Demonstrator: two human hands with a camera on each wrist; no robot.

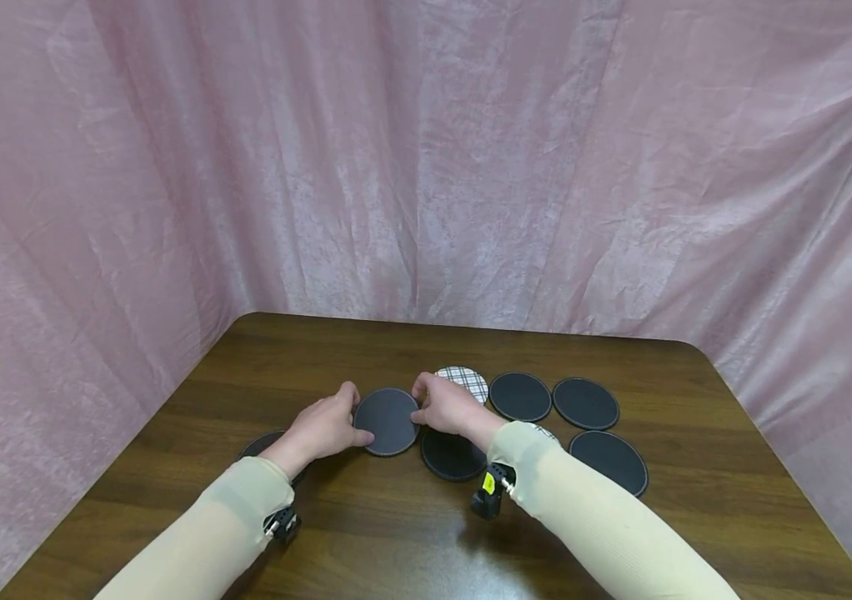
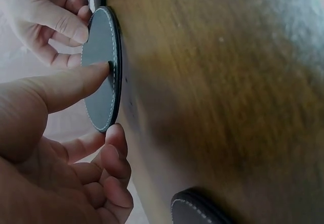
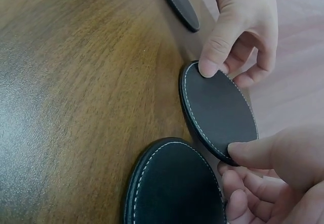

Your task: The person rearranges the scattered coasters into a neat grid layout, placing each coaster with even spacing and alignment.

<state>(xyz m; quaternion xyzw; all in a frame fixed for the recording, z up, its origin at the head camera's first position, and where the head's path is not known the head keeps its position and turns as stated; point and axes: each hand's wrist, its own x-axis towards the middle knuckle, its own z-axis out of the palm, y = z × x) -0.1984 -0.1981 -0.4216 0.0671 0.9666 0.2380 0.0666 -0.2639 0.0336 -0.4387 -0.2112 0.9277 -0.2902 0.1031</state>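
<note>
Both hands hold one round black coaster with pale stitching along its rim, at the middle of the table. My left hand pinches its left edge, thumb on the top face and fingers at the rim, as the left wrist view shows. On the opposite edge, my right hand grips with the thumb on top and fingers curled beneath. In the right wrist view the held coaster tilts slightly beside another black coaster. That neighbour lies partly under the right hand in the head view.
Right of the hands lie several black coasters and a white plaid one; another plaid one is mostly hidden by the right forearm. One black coaster sits behind the left wrist. A pink curtain hangs beyond the wooden table.
</note>
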